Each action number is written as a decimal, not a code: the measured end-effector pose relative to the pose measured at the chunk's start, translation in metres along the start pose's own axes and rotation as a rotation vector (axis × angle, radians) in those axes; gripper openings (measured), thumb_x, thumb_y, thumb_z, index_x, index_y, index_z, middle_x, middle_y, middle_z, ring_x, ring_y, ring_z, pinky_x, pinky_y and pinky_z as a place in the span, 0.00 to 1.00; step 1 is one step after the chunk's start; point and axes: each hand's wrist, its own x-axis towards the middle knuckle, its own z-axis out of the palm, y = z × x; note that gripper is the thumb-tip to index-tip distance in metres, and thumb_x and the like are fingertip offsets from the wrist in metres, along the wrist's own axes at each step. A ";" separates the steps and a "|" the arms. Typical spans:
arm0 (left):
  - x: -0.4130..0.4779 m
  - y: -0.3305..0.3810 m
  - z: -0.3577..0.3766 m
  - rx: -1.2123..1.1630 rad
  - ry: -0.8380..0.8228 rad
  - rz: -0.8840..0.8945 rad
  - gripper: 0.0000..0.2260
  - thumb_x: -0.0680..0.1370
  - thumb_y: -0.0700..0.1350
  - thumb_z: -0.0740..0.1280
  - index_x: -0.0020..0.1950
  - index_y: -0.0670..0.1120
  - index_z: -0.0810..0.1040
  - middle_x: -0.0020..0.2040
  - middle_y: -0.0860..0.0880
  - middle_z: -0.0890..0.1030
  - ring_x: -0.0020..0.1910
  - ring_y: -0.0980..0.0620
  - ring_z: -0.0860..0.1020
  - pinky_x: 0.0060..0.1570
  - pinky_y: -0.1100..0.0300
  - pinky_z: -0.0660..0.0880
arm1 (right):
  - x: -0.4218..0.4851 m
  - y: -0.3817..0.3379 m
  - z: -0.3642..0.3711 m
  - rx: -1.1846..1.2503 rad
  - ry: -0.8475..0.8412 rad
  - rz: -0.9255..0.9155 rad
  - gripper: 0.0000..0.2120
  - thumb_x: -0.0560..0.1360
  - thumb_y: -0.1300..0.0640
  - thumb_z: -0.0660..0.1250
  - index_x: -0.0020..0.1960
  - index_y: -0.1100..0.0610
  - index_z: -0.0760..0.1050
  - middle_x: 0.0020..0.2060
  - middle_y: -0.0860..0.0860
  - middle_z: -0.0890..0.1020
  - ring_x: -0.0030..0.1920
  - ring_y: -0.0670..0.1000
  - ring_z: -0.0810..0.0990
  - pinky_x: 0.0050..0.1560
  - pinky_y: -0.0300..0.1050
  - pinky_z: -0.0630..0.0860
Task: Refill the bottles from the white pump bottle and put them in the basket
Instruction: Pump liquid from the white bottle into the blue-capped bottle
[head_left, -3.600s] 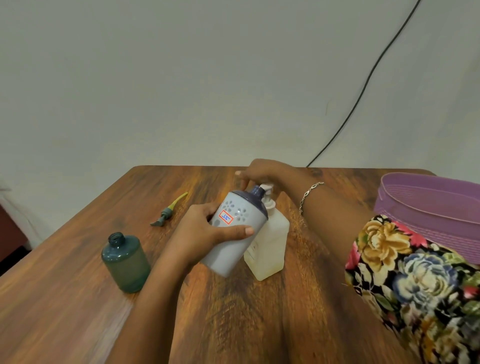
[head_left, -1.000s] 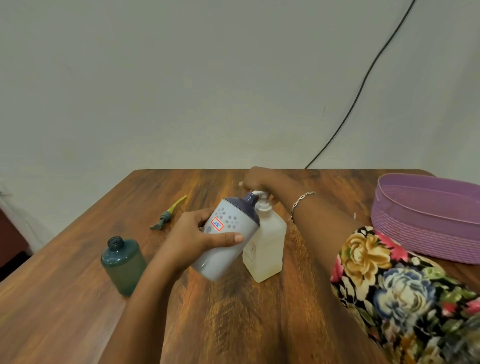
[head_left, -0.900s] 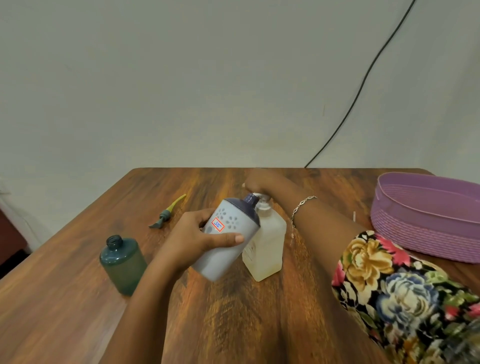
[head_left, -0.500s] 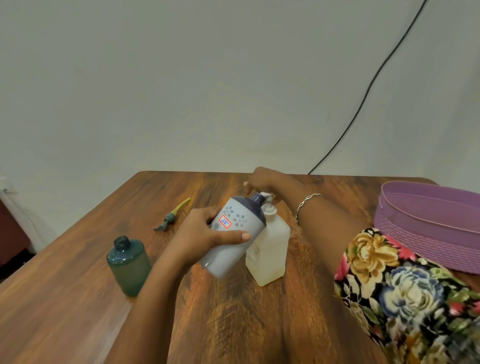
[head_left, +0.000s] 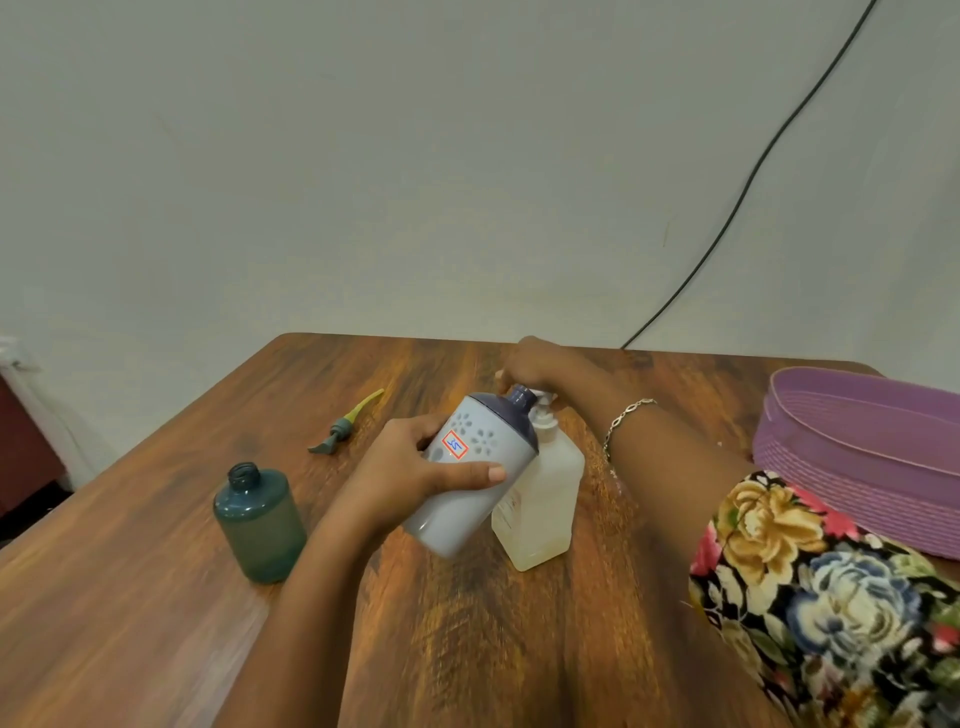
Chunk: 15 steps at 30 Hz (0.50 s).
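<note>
- Against the white pump bottle (head_left: 545, 499), left hand (head_left: 405, 473) gripped the tilted grey bottle (head_left: 452, 519); right hand (head_left: 535, 364) sat atop, grip unclear.
- Left of it, green bottle (head_left: 260, 519) stood uncapped; basket (head_left: 841, 467) apparently held neither.

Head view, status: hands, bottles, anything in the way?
Left hand grips tilted grey dark-necked plastic bottle, mouth at spout. Right hand atop translucent white pump bottle. Uncapped green plastic bottle stands clear, left.

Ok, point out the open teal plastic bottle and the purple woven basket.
open teal plastic bottle (head_left: 260, 525): head view, middle of body.
purple woven basket (head_left: 857, 483): head view, near outer wall.
</note>
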 end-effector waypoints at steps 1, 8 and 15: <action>0.001 0.001 0.000 -0.001 0.004 -0.001 0.26 0.57 0.59 0.79 0.49 0.48 0.80 0.43 0.49 0.83 0.40 0.53 0.82 0.36 0.62 0.78 | 0.001 -0.001 -0.002 0.007 -0.005 -0.008 0.07 0.78 0.64 0.60 0.49 0.67 0.75 0.35 0.58 0.73 0.28 0.52 0.70 0.25 0.42 0.69; -0.001 0.002 0.000 -0.003 -0.008 -0.001 0.31 0.52 0.61 0.75 0.50 0.47 0.81 0.42 0.49 0.84 0.39 0.54 0.82 0.36 0.61 0.78 | 0.001 0.000 -0.001 0.013 0.051 -0.002 0.14 0.79 0.63 0.58 0.60 0.65 0.76 0.51 0.58 0.77 0.43 0.54 0.73 0.40 0.44 0.69; 0.000 -0.003 -0.002 -0.015 0.010 -0.022 0.31 0.51 0.60 0.76 0.49 0.46 0.81 0.42 0.48 0.84 0.38 0.53 0.83 0.37 0.59 0.79 | 0.014 0.003 0.009 0.019 0.031 -0.006 0.13 0.77 0.61 0.61 0.59 0.65 0.77 0.51 0.58 0.79 0.39 0.55 0.78 0.37 0.45 0.73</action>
